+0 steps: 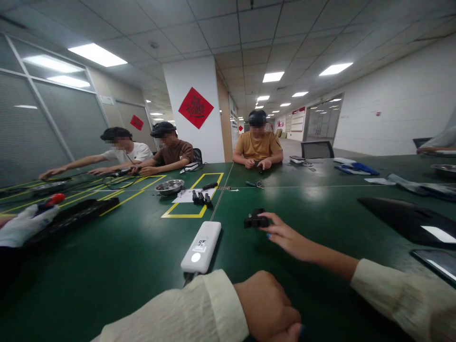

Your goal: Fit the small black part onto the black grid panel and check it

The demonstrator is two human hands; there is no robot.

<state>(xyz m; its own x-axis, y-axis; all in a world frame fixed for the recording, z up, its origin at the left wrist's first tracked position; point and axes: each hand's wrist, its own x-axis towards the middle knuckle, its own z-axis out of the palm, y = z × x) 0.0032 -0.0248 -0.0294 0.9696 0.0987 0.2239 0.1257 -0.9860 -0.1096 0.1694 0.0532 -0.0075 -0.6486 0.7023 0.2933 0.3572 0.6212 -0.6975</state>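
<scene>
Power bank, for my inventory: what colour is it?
The power bank is white, clearest in head view.

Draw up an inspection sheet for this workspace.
Surface: green table, marked with yellow lines.
Job's things: black part, at the right hand's fingers.
Clutter: white box, metal bowl, small black parts.
Grippers: bare hands; right hand touching the black part, grip unclear; left hand curled, contents hidden.
Cables: lead at the white box's near end; others farther left.
Surroundings: seated people opposite; gloved hand at left.

White power bank [207, 237] — red poster [195, 108], chair [317, 150]
</scene>
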